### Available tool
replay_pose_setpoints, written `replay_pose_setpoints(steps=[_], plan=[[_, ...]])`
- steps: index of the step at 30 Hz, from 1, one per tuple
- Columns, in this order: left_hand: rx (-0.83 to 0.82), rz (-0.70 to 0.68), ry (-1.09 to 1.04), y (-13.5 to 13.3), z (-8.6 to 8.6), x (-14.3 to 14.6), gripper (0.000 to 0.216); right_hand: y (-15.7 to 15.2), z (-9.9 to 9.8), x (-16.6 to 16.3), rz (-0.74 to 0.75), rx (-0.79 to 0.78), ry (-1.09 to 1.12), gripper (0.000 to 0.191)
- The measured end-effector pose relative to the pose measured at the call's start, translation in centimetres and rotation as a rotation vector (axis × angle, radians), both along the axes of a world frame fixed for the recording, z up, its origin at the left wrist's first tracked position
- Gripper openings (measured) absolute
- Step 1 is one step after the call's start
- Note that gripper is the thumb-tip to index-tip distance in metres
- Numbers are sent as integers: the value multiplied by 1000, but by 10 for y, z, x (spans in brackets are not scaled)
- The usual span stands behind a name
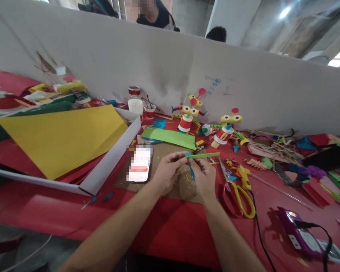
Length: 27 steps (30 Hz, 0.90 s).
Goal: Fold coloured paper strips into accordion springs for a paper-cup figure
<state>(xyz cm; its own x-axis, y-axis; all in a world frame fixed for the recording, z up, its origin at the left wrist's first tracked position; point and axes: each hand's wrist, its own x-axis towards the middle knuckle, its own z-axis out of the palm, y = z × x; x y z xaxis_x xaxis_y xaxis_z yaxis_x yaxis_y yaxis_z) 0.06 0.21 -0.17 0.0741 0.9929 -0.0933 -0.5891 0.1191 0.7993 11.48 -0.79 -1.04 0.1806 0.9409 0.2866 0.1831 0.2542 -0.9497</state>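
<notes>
Over a brown cardboard sheet [172, 190], my left hand [170, 170] and my right hand [204, 175] meet at two narrow paper strips. A green paper strip [208, 155] points right, and a blue paper strip [192, 170] hangs down between the hands. The strips overlap at a small blue end by my left fingertips. Both hands are closed in a pinch on them. Whether the strips are glued together I cannot tell. Left of my left hand lies a lit phone [140, 166]. Scissors [236, 196] with red and yellow handles lie right of my right hand, beside a yellow glue gun [245, 178].
Behind the hands lies a green paper sheet [170, 138]. Paper-cup figures [186, 122] stand near the partition [164, 64]. On the left is a white box [109, 166] holding coloured paper. A purple device [297, 230] with a black strap and craft scraps [274, 147] occupy the right.
</notes>
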Motion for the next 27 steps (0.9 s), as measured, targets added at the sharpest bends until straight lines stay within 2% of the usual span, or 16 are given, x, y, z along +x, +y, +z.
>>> replay_pose_setpoints(steps=[7,12,16,20,23,25,27], plan=[[-66,-16,-74,4,-11,-2,24,-1,-7,-7,69,-86,139,23],[-58,-9,-16,7,-7,-7,22,0,-1,-5,128,-74,33,27],[-11,12,120,6,-1,-8,21,-1,5,-1,72,-74,108,41],[13,103,276,5,0,-7,20,2,6,7,61,-122,138,25],[-6,144,366,8,-5,-11,22,7,7,17,7,-109,149,19],[23,157,502,11,-11,-15,21,10,9,25,-4,-82,81,21],[102,156,680,13,-16,-18,18,11,11,30,80,-61,-95,27]])
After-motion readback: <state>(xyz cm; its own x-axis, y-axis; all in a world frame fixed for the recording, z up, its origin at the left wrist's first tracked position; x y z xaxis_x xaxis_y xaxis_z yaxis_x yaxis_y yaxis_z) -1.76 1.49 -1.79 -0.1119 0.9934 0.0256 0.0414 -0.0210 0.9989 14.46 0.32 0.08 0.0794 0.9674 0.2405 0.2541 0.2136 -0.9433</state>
